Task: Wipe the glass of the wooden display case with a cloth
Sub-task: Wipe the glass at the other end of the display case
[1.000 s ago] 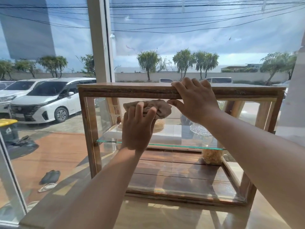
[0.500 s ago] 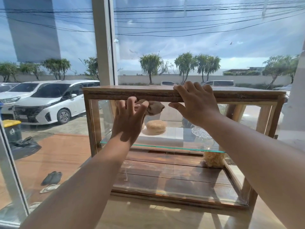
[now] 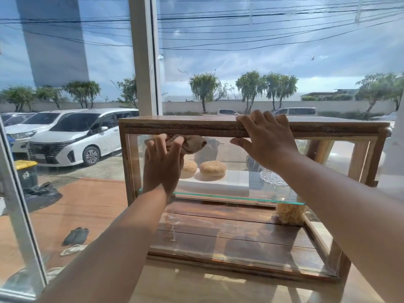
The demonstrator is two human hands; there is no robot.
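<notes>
A wooden display case with glass sides stands on a light counter in front of a large window. My left hand presses a brown cloth flat against the upper left part of the front glass, just under the top rail. My right hand rests on the case's top front edge, fingers over the top and thumb below the rail. Inside, two round buns and a cut-glass dish sit on a glass shelf.
A jar of noodles stands on the case's wooden floor at the right. The window's white post rises just behind the case's left end. Outside are parked cars, a bin and shoes on the ground.
My left hand has slid the cloth leftward and up along the front glass, toward the top left corner. My right hand has stayed on the top rail.
</notes>
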